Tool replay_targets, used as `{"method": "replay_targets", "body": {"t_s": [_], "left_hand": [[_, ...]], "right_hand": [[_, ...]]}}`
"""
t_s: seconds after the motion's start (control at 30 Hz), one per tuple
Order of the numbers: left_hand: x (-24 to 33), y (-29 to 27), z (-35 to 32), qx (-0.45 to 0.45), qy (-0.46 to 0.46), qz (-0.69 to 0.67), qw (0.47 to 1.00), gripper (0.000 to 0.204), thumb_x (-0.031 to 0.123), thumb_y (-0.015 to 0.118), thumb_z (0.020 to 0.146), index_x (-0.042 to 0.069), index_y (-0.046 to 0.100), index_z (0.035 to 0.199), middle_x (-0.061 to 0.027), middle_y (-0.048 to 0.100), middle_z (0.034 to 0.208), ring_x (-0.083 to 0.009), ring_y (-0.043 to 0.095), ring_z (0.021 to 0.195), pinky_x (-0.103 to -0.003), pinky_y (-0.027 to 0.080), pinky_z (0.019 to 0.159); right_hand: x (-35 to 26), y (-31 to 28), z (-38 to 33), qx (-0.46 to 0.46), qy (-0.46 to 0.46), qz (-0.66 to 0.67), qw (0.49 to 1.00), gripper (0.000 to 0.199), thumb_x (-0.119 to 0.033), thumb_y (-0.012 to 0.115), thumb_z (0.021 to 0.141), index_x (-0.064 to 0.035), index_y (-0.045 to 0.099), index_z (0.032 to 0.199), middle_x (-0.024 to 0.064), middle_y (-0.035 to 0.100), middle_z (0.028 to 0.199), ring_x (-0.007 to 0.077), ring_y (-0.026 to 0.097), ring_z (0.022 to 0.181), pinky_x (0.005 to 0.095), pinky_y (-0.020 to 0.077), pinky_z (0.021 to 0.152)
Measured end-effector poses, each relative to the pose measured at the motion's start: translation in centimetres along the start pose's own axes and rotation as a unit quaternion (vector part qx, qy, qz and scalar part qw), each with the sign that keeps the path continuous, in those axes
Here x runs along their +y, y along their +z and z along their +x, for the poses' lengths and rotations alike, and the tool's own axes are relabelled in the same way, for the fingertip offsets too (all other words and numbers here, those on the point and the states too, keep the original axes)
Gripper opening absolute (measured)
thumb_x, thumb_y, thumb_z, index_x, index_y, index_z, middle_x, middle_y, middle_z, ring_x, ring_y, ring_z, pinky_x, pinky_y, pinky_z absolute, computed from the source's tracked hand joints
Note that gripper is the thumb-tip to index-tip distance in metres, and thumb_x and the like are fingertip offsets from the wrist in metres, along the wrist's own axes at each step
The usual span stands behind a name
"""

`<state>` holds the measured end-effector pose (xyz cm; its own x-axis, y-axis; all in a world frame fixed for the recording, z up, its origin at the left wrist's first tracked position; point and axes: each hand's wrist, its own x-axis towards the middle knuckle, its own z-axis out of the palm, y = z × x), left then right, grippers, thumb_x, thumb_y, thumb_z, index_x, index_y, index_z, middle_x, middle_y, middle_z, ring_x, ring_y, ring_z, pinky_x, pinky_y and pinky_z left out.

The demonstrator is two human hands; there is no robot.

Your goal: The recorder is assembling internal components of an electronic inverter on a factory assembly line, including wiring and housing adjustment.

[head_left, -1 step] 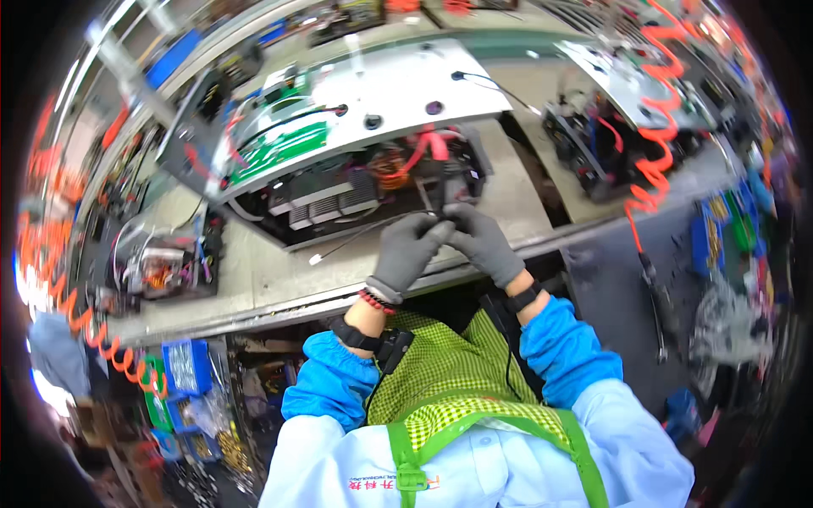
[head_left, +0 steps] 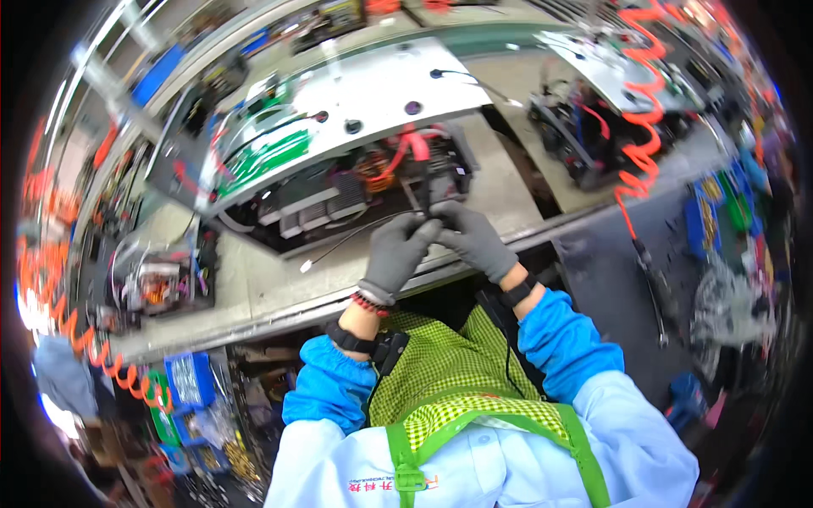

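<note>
In grey gloves, my left hand [head_left: 395,254] and my right hand [head_left: 476,239] meet at the front edge of an opened electronic unit [head_left: 288,247]. The fingers of both are closed together around the end of a black cable [head_left: 425,188]; the exact grip is hidden by the gloves. Red sleeving [head_left: 415,146] covers the cable farther in. From beside my left fingers a thin dark wire [head_left: 343,240] runs left to a small white connector [head_left: 306,265]. The unit's raised white panel [head_left: 385,80] carries a green circuit board [head_left: 267,161]. Below it show grey heatsinks [head_left: 313,206].
Another open unit [head_left: 161,279] sits to the left on the metal bench, and one more [head_left: 584,135] to the right. An orange coiled air hose [head_left: 641,157] hangs at the right, with a driver-like tool [head_left: 650,279] at its end. Blue bins [head_left: 188,379] stand lower left.
The unit and bench appear slightly farther left in the picture, as the view has shifted. My hands stay together at the cable, with little finger movement.
</note>
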<state>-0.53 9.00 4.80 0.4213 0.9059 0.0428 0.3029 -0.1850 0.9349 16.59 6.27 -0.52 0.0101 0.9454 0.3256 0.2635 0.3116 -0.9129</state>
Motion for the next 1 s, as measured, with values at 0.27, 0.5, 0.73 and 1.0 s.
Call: {"method": "replay_targets", "body": {"t_s": [0.27, 0.5, 0.73, 1.0], "left_hand": [[-0.2, 3.5, -0.2, 0.094, 0.156, 0.186, 0.966, 0.028, 0.028, 0.059, 0.094, 0.003, 0.068, 0.088, -0.0127, 0.063, 0.07, -0.0246, 0.061, 0.064, -0.036, 0.046, 0.06], [0.3, 3.8, -0.6, 0.096, 0.093, 0.184, 0.974, 0.03, 0.033, 0.061, 0.092, 0.003, 0.065, 0.084, -0.0175, 0.063, 0.07, -0.0365, 0.063, 0.067, -0.043, 0.047, 0.061], [0.5, 3.6, -0.3, 0.122, 0.126, 0.223, 0.959, 0.031, 0.032, 0.061, 0.091, 0.003, 0.063, 0.081, -0.0186, 0.064, 0.072, -0.0374, 0.063, 0.068, -0.043, 0.046, 0.06], [-0.4, 4.4, 1.2, 0.106, 0.092, 0.221, 0.965, 0.033, 0.034, 0.057, 0.094, 0.004, 0.065, 0.083, -0.0179, 0.064, 0.074, -0.0364, 0.063, 0.071, -0.043, 0.046, 0.063]], "right_hand": [[-6.1, -8.6, -6.8, -0.096, -0.037, -0.337, 0.936, 0.067, -0.038, 0.07, 0.083, -0.0084, 0.047, 0.138, 0.017, 0.059, 0.125, 0.036, 0.058, 0.114, 0.0443, 0.0461, 0.097], [-8.8, -28.3, -20.8, 0.022, 0.302, -0.653, 0.694, 0.051, -0.035, 0.07, 0.078, -0.0153, 0.061, 0.124, 0.0151, 0.064, 0.112, 0.0345, 0.064, 0.098, 0.0456, 0.0506, 0.086], [-6.5, -31.2, -23.9, -0.025, 0.465, -0.546, 0.696, 0.085, -0.019, 0.068, 0.074, -0.009, 0.029, 0.149, 0.0219, 0.061, 0.123, 0.0379, 0.061, 0.111, 0.0446, 0.0498, 0.092], [-10.6, -29.7, -19.8, -0.021, 0.45, -0.544, 0.708, 0.094, -0.032, 0.064, 0.079, 0.0047, 0.016, 0.151, 0.0248, 0.065, 0.109, 0.0401, 0.065, 0.097, 0.0442, 0.0516, 0.085]]}}
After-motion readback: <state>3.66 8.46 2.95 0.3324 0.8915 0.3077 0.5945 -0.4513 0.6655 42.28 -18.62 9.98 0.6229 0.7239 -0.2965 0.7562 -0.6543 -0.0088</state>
